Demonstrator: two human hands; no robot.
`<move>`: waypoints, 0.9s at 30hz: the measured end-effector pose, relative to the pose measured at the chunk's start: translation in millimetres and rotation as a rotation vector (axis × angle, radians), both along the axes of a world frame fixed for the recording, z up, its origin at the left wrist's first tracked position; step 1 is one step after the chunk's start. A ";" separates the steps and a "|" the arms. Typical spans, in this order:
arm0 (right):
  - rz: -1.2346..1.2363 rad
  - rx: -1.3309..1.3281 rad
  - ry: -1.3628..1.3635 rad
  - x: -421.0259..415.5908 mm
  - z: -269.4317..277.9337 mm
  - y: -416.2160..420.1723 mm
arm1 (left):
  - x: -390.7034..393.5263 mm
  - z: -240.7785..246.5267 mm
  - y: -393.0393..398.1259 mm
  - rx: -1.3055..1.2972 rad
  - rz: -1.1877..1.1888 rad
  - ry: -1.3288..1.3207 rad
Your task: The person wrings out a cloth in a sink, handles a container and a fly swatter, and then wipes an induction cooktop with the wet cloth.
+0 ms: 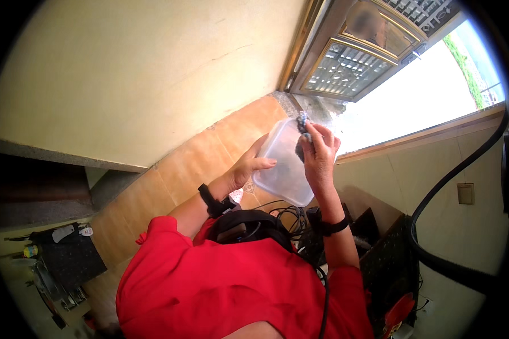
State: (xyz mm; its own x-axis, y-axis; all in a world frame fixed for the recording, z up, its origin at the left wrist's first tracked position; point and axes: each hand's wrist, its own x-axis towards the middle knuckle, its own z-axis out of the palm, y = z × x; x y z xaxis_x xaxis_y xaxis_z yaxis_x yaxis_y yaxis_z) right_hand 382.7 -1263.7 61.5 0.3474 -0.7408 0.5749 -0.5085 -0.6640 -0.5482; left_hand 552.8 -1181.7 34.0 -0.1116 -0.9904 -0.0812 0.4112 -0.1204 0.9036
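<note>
My left hand [254, 165] grips the left edge of a translucent plastic container [282, 180], with the thumb laid over its near face. The container has rounded corners and is held up in the air, tilted. Pinched in the fingers of my right hand [321, 157] is a bunched dark grey cloth [300, 149] with a pale bluish end. The cloth lies over the right part of the container, and my fingers partly cover it. Whether the cloth presses on the plastic, I cannot tell. Black bands circle both my wrists.
An open glazed door [348, 70] stands at the upper right beside a bright doorway. Below are orange floor tiles [186, 173] and coiled black cables [295, 216]. A black counter [390, 258] is on the right; kitchen items sit by another dark surface [70, 258] at left.
</note>
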 end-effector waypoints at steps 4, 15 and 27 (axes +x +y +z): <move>0.130 0.022 0.033 -1.6 3.0 9.5 | 0.9 1.8 -5.3 -0.028 0.008 0.002; 0.087 -0.115 0.236 -13.2 -3.2 15.9 | 12.2 6.9 -8.4 0.023 0.101 0.178; 0.149 -0.004 0.185 18.8 -5.0 54.4 | 5.8 -5.3 -23.6 0.113 0.281 0.175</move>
